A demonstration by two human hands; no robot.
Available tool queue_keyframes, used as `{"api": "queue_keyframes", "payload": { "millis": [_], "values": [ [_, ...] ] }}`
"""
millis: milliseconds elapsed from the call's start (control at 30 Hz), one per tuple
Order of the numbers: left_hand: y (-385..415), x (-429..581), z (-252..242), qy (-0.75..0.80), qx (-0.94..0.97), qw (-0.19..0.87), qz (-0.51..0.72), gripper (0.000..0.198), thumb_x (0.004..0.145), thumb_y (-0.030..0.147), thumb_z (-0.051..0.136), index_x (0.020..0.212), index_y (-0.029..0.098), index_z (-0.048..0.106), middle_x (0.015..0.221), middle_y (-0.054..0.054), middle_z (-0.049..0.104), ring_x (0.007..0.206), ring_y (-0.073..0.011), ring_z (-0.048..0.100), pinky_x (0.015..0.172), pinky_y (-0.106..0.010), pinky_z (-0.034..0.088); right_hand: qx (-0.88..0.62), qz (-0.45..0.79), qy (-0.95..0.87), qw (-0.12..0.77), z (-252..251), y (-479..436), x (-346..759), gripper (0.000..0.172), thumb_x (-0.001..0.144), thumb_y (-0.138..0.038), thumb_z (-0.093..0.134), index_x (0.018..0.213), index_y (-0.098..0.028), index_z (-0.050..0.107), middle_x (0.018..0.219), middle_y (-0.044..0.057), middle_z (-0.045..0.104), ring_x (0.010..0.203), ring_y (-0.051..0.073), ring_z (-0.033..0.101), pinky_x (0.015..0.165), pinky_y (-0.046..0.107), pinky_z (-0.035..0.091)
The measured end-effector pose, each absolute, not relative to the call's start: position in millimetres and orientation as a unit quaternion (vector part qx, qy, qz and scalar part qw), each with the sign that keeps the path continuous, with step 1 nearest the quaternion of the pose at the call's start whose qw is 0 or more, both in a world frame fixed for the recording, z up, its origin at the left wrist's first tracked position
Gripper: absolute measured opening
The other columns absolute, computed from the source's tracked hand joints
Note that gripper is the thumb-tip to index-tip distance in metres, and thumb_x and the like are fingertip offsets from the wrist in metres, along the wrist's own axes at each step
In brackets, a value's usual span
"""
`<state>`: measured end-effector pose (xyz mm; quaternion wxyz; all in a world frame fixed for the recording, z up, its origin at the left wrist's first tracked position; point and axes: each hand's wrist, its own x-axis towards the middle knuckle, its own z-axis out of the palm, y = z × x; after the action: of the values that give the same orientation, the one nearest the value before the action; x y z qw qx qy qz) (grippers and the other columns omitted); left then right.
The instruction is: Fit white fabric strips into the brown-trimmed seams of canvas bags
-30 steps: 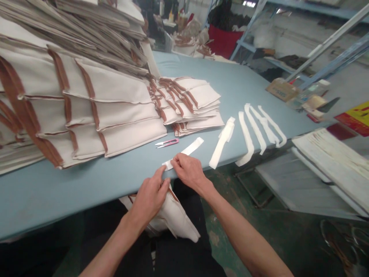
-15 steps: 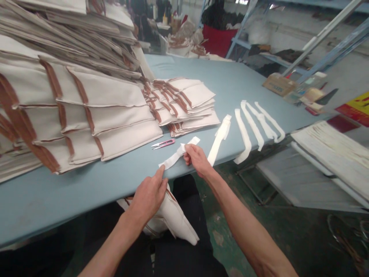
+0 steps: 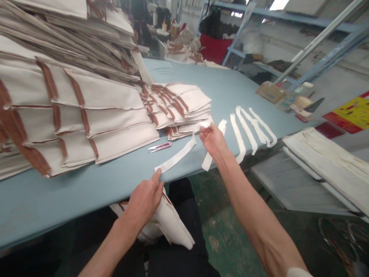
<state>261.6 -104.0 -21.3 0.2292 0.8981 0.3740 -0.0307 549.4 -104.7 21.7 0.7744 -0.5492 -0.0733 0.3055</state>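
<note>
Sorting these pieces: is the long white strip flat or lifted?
The strip is half lifted: right hand holds one end, other lies flat.

White fabric strip [image 3: 175, 155], narrow, slanting, far end lifted.

Pink-handled thread snips [image 3: 159, 147] on blue tbl [image 3: 86, 200], cardbd box [image 3: 270, 92], red bin [image 3: 211, 50], blue metal shelves [image 3: 288, 18] behind

Matt white cloth strip [image 3: 175, 156] on smooth blue tabletop [image 3: 72, 192].
</note>
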Motion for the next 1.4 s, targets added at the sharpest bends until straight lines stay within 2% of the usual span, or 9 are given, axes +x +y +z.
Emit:
{"api": "queue_keyframes", "payload": {
  "millis": [200,367,567,700,800,933,1067,1233,1400],
  "values": [
    [-106,263,-16,0.387,0.894,0.221,-0.055,0.053,0.11,0.026,0.043,0.161,0.01,0.046,0.106,-0.02,0.084,0.102,-0.036,0.081,0.085,-0.04,0.059,-0.529,0.242,0.013,0.813,59,-59,613,0.037,0.112,-0.012,0.031,0.093,-0.013,0.064,0.066,-0.002,0.065,0.056,0.005,0.065,0.054,0.011,0.056],
    [-108,266,-8,0.395,0.889,0.217,-0.076,0.053,0.111,0.025,0.044,0.163,0.012,0.044,0.102,-0.019,0.084,0.097,-0.0365,0.082,0.08,-0.04,0.059,-0.523,0.206,0.041,0.826,63,-43,639,0.02,0.11,-0.03,0.06,0.109,-0.012,0.068,0.09,0.002,0.071,0.068,0.011,0.069,0.058,0.021,0.06],
    [-110,269,-2,0.397,0.887,0.214,-0.099,0.054,0.111,0.025,0.045,0.164,0.013,0.042,0.104,-0.019,0.084,0.1,-0.0354,0.082,0.083,-0.039,0.059,-0.525,0.188,0.054,0.828,65,-35,651,0.027,0.106,-0.035,0.068,0.124,-0.015,0.067,0.113,0.007,0.072,0.087,0.017,0.072,0.072,0.032,0.064],
    [-110,269,-4,0.398,0.885,0.222,-0.096,0.055,0.111,0.025,0.045,0.164,0.013,0.041,0.106,-0.02,0.084,0.102,-0.0354,0.081,0.085,-0.041,0.059,-0.533,0.186,0.034,0.825,81,-38,654,0.019,0.112,-0.027,0.054,0.113,-0.013,0.066,0.093,0.002,0.07,0.071,0.011,0.068,0.062,0.022,0.06],
    [-109,268,-8,0.401,0.882,0.232,-0.083,0.055,0.11,0.025,0.046,0.163,0.013,0.043,0.106,-0.021,0.083,0.102,-0.037,0.081,0.086,-0.042,0.059,-0.542,0.216,-0.008,0.812,93,-43,645,0.03,0.113,-0.015,0.037,0.098,-0.014,0.064,0.074,-0.001,0.066,0.06,0.007,0.065,0.057,0.014,0.056],
    [-107,265,-16,0.409,0.874,0.259,-0.046,0.054,0.109,0.027,0.045,0.162,0.013,0.047,0.107,-0.022,0.084,0.104,-0.0393,0.08,0.089,-0.046,0.058,-0.545,0.291,-0.081,0.782,96,-54,611,0.029,0.107,-0.012,0.04,0.089,-0.015,0.063,0.066,-0.001,0.067,0.059,0.009,0.068,0.055,0.014,0.056],
    [-105,258,-25,0.425,0.848,0.314,0.028,0.055,0.109,0.032,0.041,0.159,0.013,0.052,0.115,-0.02,0.083,0.11,-0.0368,0.079,0.092,-0.044,0.056,-0.549,0.36,-0.134,0.743,92,-77,568,0.025,0.103,-0.011,0.044,0.086,-0.017,0.061,0.064,-0.002,0.068,0.054,0.008,0.064,0.05,0.014,0.055],
    [-112,247,-29,0.455,0.794,0.382,0.128,0.061,0.105,0.044,0.039,0.155,0.013,0.053,0.077,-0.006,0.08,0.079,-0.0328,0.077,0.072,-0.037,0.053,-0.558,0.439,-0.178,0.681,91,-111,519,0.021,0.102,-0.016,0.051,0.082,-0.018,0.059,0.06,-0.005,0.063,0.047,0.008,0.059,0.049,0.018,0.056],
    [-124,233,-31,0.487,0.735,0.424,0.208,0.052,0.101,0.052,0.041,0.131,0.017,0.065,0.058,0.002,0.065,0.066,-0.0299,0.069,0.062,-0.032,0.042,-0.539,0.515,-0.214,0.631,88,-134,474,0.034,0.094,-0.042,0.075,0.078,-0.021,0.053,0.056,-0.01,0.055,0.046,0.009,0.058,0.049,0.02,0.056]
  ]
}}
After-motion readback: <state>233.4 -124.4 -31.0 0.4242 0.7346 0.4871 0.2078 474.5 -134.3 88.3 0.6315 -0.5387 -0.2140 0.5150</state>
